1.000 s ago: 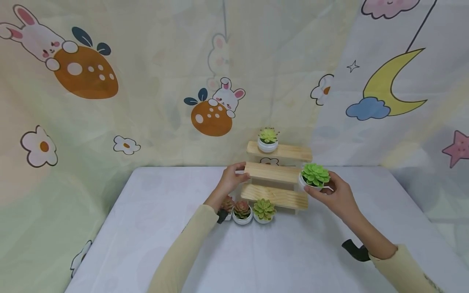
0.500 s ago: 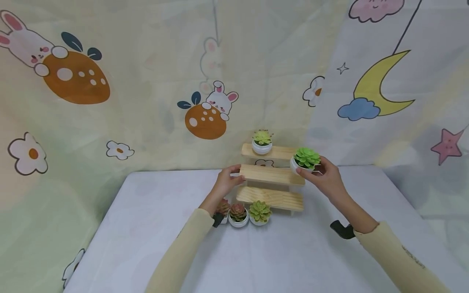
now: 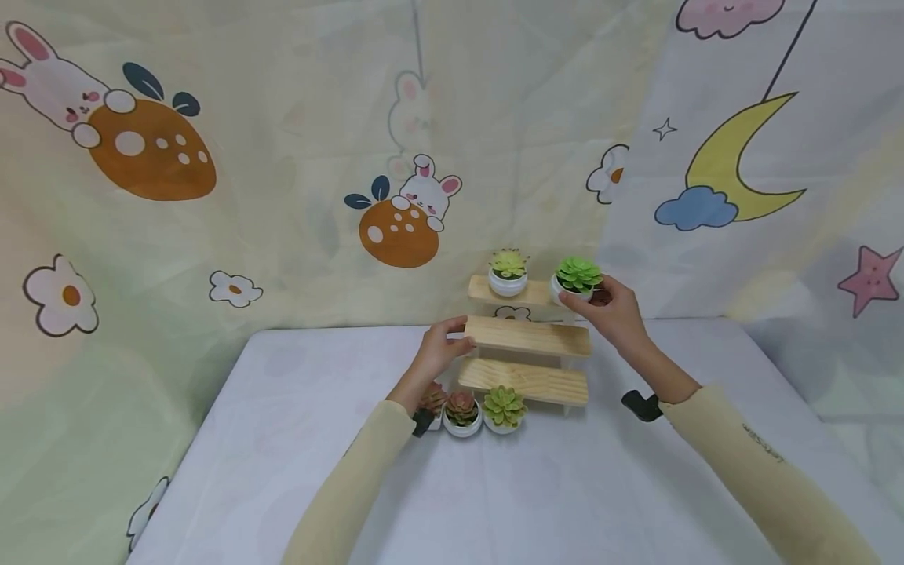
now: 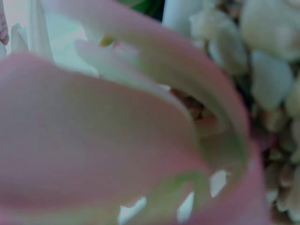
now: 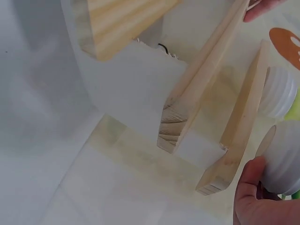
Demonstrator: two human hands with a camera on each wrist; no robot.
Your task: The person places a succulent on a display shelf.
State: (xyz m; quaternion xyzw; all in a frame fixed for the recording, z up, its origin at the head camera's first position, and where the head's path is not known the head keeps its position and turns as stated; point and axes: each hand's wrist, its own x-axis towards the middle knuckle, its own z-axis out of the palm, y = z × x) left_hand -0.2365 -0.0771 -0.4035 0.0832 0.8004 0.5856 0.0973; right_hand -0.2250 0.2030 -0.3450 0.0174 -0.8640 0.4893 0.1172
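A three-tier wooden display stand (image 3: 526,336) stands at the back of the table. My right hand (image 3: 616,310) pinches the white pot of a bright green succulent (image 3: 579,274) at the right end of the top tier; whether its base touches the wood is hard to tell. In the right wrist view, my thumb and fingers (image 5: 253,187) hold the ribbed pot (image 5: 285,157) by its side. My left hand (image 3: 439,349) grips the left end of the middle tier. To the left on the top tier sits a yellow-green potted succulent (image 3: 508,273).
Before the bottom tier stand a reddish potted succulent (image 3: 462,413) and a green one (image 3: 504,410). Another reddish plant (image 3: 432,398) is partly behind my left wrist. Blurred pink-green leaves (image 4: 93,140) and pebbles (image 4: 272,75) fill the left wrist view. A patterned cloth (image 3: 297,196) hangs behind.
My right hand has carried the bright green succulent up and left, from beside the middle tier to the top tier. My left hand keeps its grip on the middle tier.
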